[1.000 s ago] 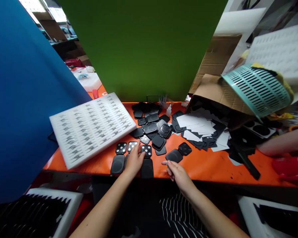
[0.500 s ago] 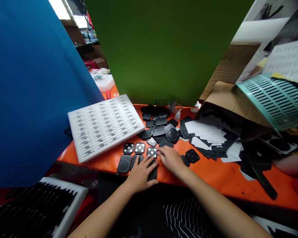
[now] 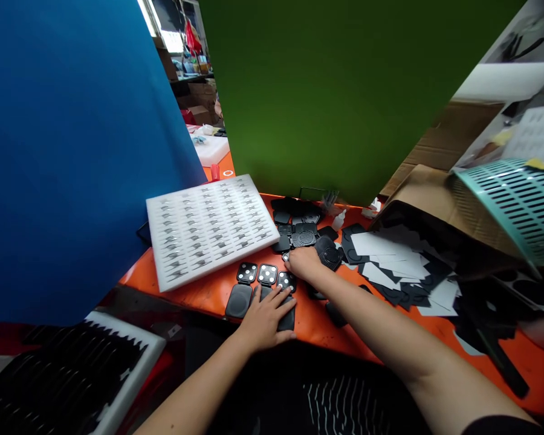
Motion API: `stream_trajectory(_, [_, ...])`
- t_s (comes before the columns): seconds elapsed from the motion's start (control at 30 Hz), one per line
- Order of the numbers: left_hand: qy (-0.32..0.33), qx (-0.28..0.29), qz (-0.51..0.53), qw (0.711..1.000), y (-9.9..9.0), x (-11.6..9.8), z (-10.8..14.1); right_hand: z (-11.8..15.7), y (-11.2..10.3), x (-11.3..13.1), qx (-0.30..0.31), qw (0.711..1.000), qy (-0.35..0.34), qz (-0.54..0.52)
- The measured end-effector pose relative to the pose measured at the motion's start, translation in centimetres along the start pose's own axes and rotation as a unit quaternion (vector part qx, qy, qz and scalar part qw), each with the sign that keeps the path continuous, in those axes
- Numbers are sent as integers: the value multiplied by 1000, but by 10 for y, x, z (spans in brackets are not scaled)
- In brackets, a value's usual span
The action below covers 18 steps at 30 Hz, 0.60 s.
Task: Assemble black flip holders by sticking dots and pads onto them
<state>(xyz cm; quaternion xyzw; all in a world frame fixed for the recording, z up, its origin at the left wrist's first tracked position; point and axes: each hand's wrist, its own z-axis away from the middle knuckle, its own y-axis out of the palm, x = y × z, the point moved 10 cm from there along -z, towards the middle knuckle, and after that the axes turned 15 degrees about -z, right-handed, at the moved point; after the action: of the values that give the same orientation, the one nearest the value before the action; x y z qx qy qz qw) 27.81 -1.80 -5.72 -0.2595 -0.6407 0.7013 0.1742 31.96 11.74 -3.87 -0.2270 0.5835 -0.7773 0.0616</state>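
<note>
My left hand (image 3: 266, 317) lies flat with its fingers spread over the black lids at the table's front edge. Three opened flat black cases stand side by side there, their upper halves dotted with white spots: a left case (image 3: 247, 272), a middle case (image 3: 267, 274) and a right case (image 3: 286, 281). My left fingertips rest by the right case's lower edge. My right hand (image 3: 304, 264) is closed at the near side of a pile of black cases (image 3: 303, 237). A white-spotted piece peeks out at its fingertips; what they pinch, if anything, is hidden.
A white foam tray (image 3: 213, 229) with rows of small metal clips lies at left. White and black card pieces (image 3: 390, 260) are heaped at right before a cardboard box (image 3: 439, 193) and a teal basket (image 3: 517, 205). A small white bottle (image 3: 339, 220) stands behind the pile.
My right hand has moved from the right dotted case up to the pile, closing its fingers there. My left hand stays spread on the lids. The camera view has turned slightly left.
</note>
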Motion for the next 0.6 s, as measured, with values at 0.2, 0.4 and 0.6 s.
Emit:
stream_trajectory(0.2, [-2,2,-9,1000,-1,6,-3,-1,3,7,3,999,-32,16])
stream_trajectory(0.4, [-1,18,-15,1000,1,9,-3,5,-17,-12,-41,999,-10,33])
stream_trajectory(0.6, [-6,23,-6,1000,2,9,-3,11,-20,-22,-55,998,2,39])
